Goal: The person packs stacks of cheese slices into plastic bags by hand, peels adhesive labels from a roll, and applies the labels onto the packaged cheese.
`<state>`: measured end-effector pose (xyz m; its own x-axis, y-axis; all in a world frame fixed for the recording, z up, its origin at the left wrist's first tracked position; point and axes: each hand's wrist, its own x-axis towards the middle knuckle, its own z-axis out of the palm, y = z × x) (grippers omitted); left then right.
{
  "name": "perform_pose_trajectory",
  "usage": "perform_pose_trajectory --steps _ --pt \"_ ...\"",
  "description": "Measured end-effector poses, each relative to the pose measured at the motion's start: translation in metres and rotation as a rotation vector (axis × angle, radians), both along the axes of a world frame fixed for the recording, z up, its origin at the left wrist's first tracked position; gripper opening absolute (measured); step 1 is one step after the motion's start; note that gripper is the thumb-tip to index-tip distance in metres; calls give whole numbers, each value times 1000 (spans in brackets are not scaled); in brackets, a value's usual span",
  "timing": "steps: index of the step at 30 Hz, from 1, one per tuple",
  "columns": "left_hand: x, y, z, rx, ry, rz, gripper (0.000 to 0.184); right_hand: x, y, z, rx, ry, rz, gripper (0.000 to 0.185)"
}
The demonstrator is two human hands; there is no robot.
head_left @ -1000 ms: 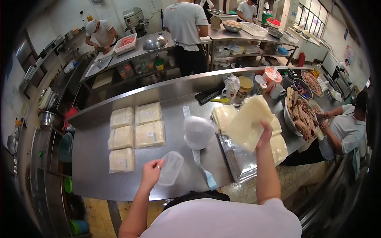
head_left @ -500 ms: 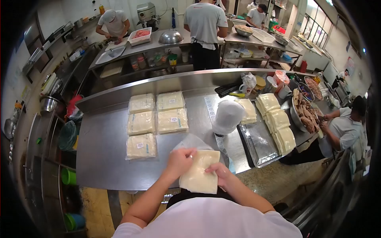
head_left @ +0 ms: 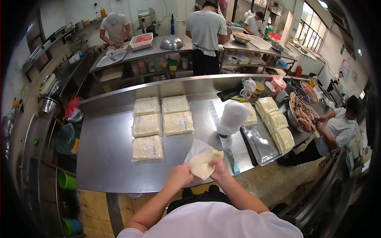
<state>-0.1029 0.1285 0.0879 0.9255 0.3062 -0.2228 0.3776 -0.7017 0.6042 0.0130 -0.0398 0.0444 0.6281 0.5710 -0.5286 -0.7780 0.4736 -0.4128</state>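
My left hand (head_left: pixel 181 174) is closed on the edge of a clear plastic bag (head_left: pixel 197 148), near the front edge of the steel table. In my right hand (head_left: pixel 220 170) is a pale yellow sheet (head_left: pixel 202 164), bent and partly inside the bag. Several filled, labelled packs (head_left: pixel 147 125) lie in two columns left of centre. Right of my hands stands a white plastic-wrapped roll (head_left: pixel 232 117). Beyond it, pale sheets (head_left: pixel 278 121) are stacked along a metal tray (head_left: pixel 260 144), with another small stack (head_left: pixel 250 114) behind the roll.
A raised steel ledge (head_left: pixel 174 86) runs along the table's back. Jars and cups (head_left: pixel 269 88) stand at the back right, beside a bowl of meat (head_left: pixel 302 115). A co-worker (head_left: pixel 341 125) works at the right; other people stand at the far counters.
The pale sheet moved from over the tray to the front of the table, meeting the bag. It now sits partly inside the bag and looks bent. The view has also shifted.
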Motion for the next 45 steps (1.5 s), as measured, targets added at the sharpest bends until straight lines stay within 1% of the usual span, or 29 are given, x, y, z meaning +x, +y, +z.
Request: perform_pose_trajectory --steps 1,3,5,8,9,10,12,14,17,18,21,23,24,25,26,28,29,30,31,32,34,35,36,38,40,42,45 --pt "0 -2 -1 13 -6 -21 15 0 2 -2 -57 -17 0 58" --pt "3 -3 5 13 -72 38 16 0 4 -5 -175 -53 -3 55" --pt "6 -8 11 31 -120 67 16 3 9 -22 -163 -42 -43 54" --pt "10 -20 12 67 -155 44 15 13 15 -27 -152 -25 -74 52" --pt "8 -30 13 61 -163 19 15 16 16 -21 -150 -18 -84 52" --pt "8 -35 15 53 -172 -7 15 17 17 -15 -185 -55 -58 52" --pt "14 -37 23 53 -175 22 13 14 15 0 -258 -132 -7 51" --pt "20 -33 30 73 -211 66 14 13 9 11 -244 -199 31 51" --pt "35 -39 35 82 -398 132 18 12 2 19 -238 -326 112 51" --pt "42 -41 34 77 -418 145 19 13 2 20 -237 -375 143 51" --pt "71 -48 22 77 -485 151 22 11 1 8 -286 -635 267 47" --pt "85 -49 16 98 -534 111 24 6 1 3 -342 -631 325 40" --pt "86 -52 17 90 -546 -7 24 4 2 2 -370 -628 354 36" --pt "87 -54 19 82 -556 -124 24 -1 3 16 -281 -560 348 28" --pt "86 -55 21 73 -565 -241 24 -1 1 31 -247 -511 340 27" --pt "75 -61 29 13 -646 -149 21 -2 1 49 -182 -408 321 26" --pt "69 -64 32 -17 -688 -103 21 6 3 28 -151 -376 361 28" --pt "63 -66 28 27 -606 0 21 21 8 -7 -120 -345 399 29" --pt "53 -71 21 69 -521 101 21 31 8 -28 -90 -312 436 30" --pt "40 -75 14 110 -433 199 21 36 7 -27 -68 -263 400 32" --pt "17 -82 10 159 -363 226 21 46 5 -19 -28 -162 325 34" --pt "10 -84 10 165 -304 245 21 56 6 -35 61 -109 345 36" --pt "5 -88 8 169 -245 263 20 60 7 -34 68 -33 332 35" --pt "5 -89 -17 197 -309 265 19 70 14 -31 79 116 300 32" --pt "8 -92 -15 202 -348 271 19 72 19 -28 55 46 292 32" --pt "13 -92 -8 184 -358 282 19 74 27 -38 34 -29 269 31" --pt "18 -88 -9 198 -392 312 19 80 35 -69 24 26 295 36"
